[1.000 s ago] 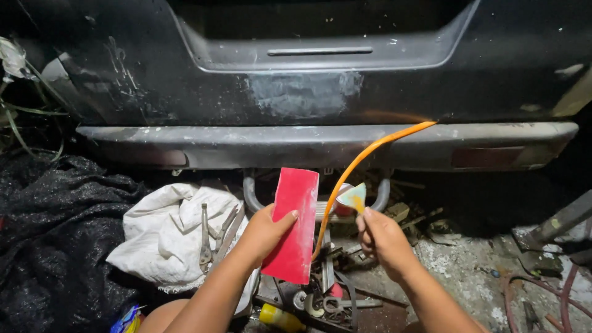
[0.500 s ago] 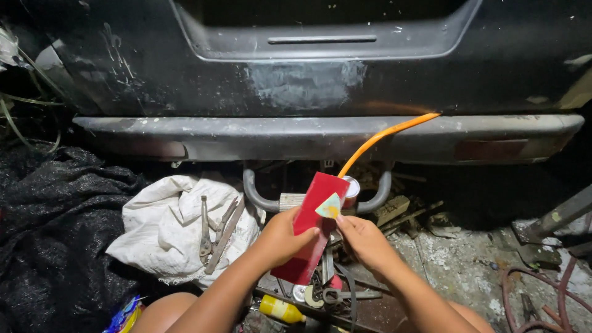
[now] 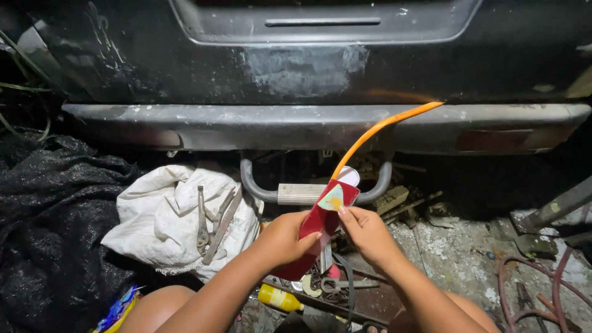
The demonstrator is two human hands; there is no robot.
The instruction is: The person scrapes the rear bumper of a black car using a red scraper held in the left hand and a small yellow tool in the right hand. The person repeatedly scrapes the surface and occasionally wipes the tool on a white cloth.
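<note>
Left hand: the left hand (image 3: 285, 237) wraps around the middle of a flat red rectangular pad (image 3: 316, 229), thumb on its upper face and fingers curled beneath, holding it tilted with its far end raised.
Right hand: the right hand (image 3: 368, 233) pinches a small light-coloured patch (image 3: 332, 200) between thumb and forefinger, pressed onto the far end of the red pad.
Red pad: centre of the scene, near side of the bumper, just in front of the step.
Patch: roughly triangular, pale yellow-green with an orange spot.
Orange hose: an orange hose (image 3: 382, 127) curves from the bumper's right part down toward the pad's far end.
Vehicle: a dark, scuffed vehicle rear (image 3: 302, 68) with a grey bumper (image 3: 185, 123) fills the far side; a metal step (image 3: 302, 193) hangs below it.
White sack: a crumpled white sack (image 3: 163, 213) lies to the left, carrying pliers (image 3: 201, 221) and a metal bar.
Yellow bottle: a small yellow bottle (image 3: 279, 298) lies on the ground near the left forearm, among scattered tools.
Black sheet: a black sheet (image 3: 49, 216) covers the far left.
</note>
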